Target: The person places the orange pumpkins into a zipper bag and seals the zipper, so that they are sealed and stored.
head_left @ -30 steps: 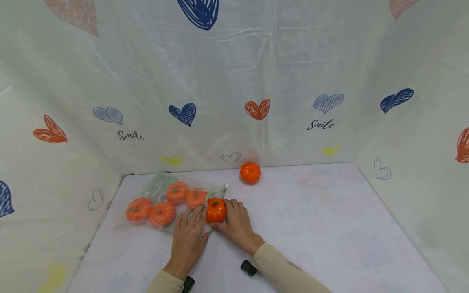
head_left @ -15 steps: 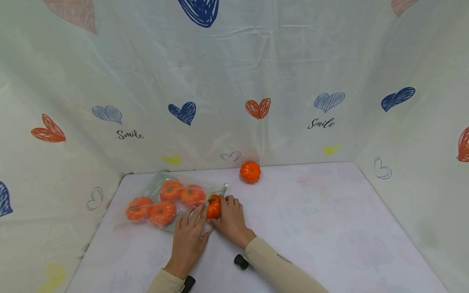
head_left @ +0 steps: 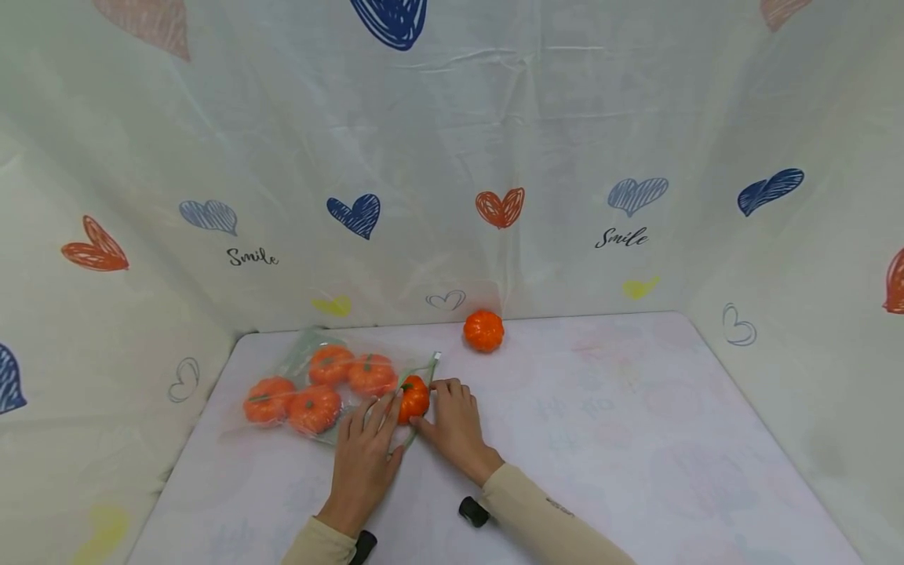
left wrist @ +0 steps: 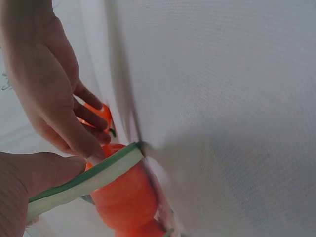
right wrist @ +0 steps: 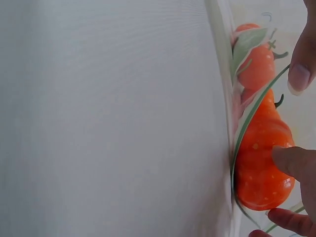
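Observation:
A small orange pumpkin with a green stem sits in the mouth of a clear zip bag. Several more orange pumpkins lie inside the bag. My left hand lies over the bag's mouth with straight fingers, the thumb along its green edge strip. In the right wrist view that strip runs up beside the pumpkin. Just right of the pumpkin, my right hand is spread and loosely bent, its thumb overlapping the pumpkin and a fingertip right at its end.
Another orange pumpkin stands at the back of the white table, close to the hanging curtain printed with hearts. A black wrist device is under the right sleeve, a second by the left.
My right hand pushed the pumpkin leftward into the bag's mouth, then drew back slightly to the right. Two bagged pumpkins shifted left. The left hand stayed in place.

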A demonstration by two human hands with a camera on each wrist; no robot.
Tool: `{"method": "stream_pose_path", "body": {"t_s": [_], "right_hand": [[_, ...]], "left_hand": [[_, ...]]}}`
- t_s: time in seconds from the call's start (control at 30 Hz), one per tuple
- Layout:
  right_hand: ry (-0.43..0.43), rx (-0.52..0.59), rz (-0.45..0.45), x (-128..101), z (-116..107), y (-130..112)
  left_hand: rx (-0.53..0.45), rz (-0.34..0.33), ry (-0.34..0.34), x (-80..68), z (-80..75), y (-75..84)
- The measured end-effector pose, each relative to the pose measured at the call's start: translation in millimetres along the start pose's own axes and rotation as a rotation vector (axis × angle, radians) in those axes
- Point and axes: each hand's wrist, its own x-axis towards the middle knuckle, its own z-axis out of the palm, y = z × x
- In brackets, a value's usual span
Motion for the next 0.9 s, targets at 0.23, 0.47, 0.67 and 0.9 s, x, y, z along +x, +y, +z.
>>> {"method": "stream_pose_path", "body": {"t_s": [0.23,0.47,0.67,0.9], "right_hand": [[0.051,0.000,-0.002,7.2,10.5,-4.9],[0.094,0.004,0.021,16.3,18.6,-9.2],[0.090,0.014,0.021,18.9,17.9,-7.4],[0.127,0.089,0.054,20.6,-5.8,14.9]], "left_hand": [[-0.005,0.008,0.011,-0.3,0.6,0.4],[-0.013,0.029,0.052,-0.4,1.7,-0.6],[-0.013,0.034,0.073,-0.3,2.8,-1.2],[-0.014,0.026,0.061,0.7,2.3,-1.9]]}}
